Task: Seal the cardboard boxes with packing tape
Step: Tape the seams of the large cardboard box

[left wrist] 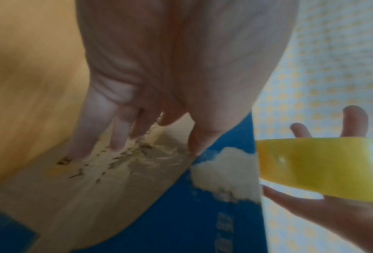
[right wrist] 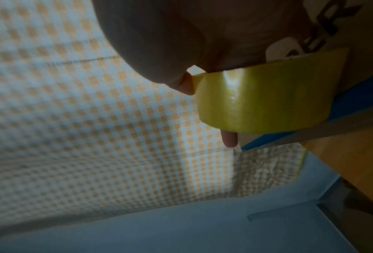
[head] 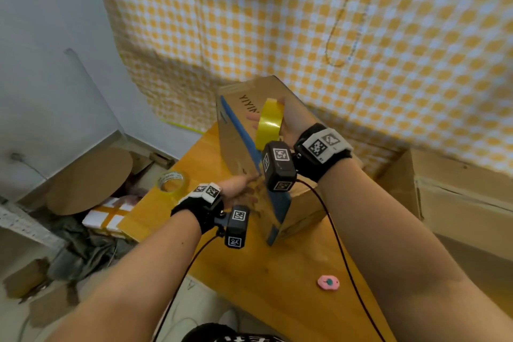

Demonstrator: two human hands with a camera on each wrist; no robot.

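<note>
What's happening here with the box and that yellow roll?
A person is taping up a cardboard box on a wooden table. The right hand holds a yellow tape roll against the box's top, fingers through the core. The left hand presses flat on the box's side to steady it. A second roll lies spare on the table, beside the box.

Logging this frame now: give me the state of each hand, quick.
Left hand: open, straight fingers pressing the cardboard box.
Right hand: holding the yellow tape roll.
</note>
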